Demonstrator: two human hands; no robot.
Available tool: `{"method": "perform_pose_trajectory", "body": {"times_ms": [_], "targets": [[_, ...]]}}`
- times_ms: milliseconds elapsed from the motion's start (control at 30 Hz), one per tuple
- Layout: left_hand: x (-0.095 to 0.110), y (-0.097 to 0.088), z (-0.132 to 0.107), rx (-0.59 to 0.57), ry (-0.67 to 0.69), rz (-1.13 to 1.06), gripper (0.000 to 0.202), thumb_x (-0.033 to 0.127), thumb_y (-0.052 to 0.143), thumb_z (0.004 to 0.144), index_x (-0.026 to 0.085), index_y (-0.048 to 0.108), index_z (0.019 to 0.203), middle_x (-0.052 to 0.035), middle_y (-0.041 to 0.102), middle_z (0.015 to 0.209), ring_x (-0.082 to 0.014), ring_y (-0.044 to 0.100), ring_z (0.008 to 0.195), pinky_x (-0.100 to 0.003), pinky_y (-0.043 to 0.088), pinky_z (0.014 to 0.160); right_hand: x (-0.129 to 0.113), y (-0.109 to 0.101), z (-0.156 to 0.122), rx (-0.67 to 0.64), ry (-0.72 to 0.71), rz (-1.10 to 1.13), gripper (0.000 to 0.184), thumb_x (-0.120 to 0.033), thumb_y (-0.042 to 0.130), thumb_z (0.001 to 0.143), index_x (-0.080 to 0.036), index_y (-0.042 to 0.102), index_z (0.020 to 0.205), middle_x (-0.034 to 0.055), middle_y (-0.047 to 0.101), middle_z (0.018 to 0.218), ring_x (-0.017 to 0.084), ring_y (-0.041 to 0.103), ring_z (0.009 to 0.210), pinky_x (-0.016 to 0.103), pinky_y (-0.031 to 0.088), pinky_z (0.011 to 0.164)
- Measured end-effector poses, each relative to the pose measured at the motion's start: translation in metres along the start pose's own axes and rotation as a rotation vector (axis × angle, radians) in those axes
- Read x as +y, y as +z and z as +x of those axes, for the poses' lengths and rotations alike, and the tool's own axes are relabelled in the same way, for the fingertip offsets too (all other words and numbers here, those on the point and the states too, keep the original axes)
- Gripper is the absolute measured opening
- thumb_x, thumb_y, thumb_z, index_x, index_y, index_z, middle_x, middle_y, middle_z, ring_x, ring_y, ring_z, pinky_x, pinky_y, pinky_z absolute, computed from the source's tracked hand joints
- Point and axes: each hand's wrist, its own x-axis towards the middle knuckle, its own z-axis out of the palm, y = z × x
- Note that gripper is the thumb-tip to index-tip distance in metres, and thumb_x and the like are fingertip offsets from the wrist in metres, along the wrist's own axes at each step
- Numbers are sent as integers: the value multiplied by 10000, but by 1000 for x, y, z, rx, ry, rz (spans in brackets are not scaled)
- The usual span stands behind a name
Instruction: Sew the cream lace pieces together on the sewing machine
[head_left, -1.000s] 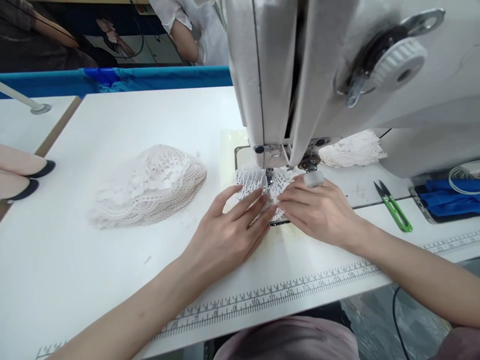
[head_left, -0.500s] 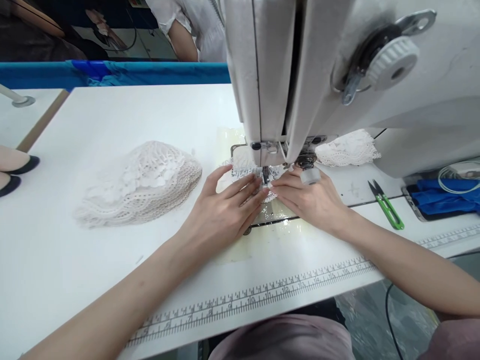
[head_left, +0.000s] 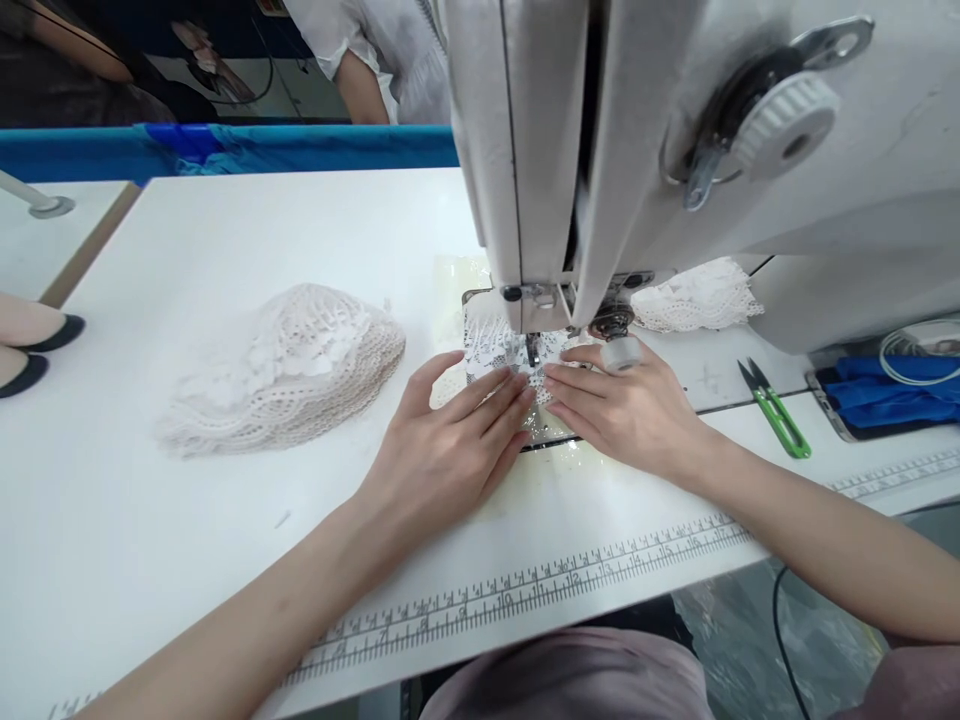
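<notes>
A piece of white lace (head_left: 487, 335) lies flat under the presser foot (head_left: 533, 350) of the sewing machine (head_left: 551, 150). My left hand (head_left: 450, 435) rests on its near left part, fingers stretched out and thumb spread away from them. From the other side, my right hand (head_left: 634, 408) presses its fingertips on the lace just right of the foot, its fingers extended. The two hands' fingertips almost meet in front of the foot. Part of the lace is hidden beneath the fingers.
A heap of white lace (head_left: 300, 370) sits on the left of the table, and more lace (head_left: 697, 295) lies behind the machine head. Green thread snips (head_left: 780, 415), a phone (head_left: 829, 405) and blue cloth (head_left: 885, 390) are at right. A printed ruler (head_left: 510, 600) runs along the front edge.
Both hands have shifted slightly toward me, the left one a little further. More of the lace shows flat around the presser foot.
</notes>
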Motion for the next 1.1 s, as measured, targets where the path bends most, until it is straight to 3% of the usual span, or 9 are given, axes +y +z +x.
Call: {"method": "perform_pose_trajectory", "body": {"times_ms": [200, 467, 667, 1100], "targets": [[-5, 3, 1, 16, 20, -10, 302, 192, 529, 937, 124, 582, 1226, -110, 703, 1149, -221, 657, 1098, -499, 350, 1064, 1, 1, 0, -10, 4, -8, 267, -247, 489, 964, -139, 730, 1007, 40, 756, 992, 195, 660, 941, 404, 462, 1000], [-7, 8, 2, 18, -39, -11, 285, 222, 476, 959, 199, 584, 1222, -50, 693, 1181, -199, 651, 1110, -479, 313, 1122, 2, 3, 1, -7, 21, -63, 254, -242, 501, 961, -154, 737, 991, 38, 761, 959, 186, 648, 906, 407, 407, 1017], [-11, 10, 5, -4, -44, -50, 346, 217, 482, 943, 252, 551, 1280, -44, 681, 1202, -234, 649, 1116, -525, 331, 1106, 3, 4, 3, -67, 59, -80, 264, -274, 486, 974, -191, 736, 984, 23, 758, 985, 201, 629, 998, 429, 396, 1017], [-14, 13, 8, 2, -35, -31, 288, 226, 482, 954, 168, 579, 1219, -91, 681, 1198, -233, 642, 1122, -515, 332, 1059, 7, 8, 4, -66, 61, -146, 294, -294, 468, 980, -196, 738, 917, 22, 760, 952, 219, 611, 1031, 430, 370, 1037]]}}
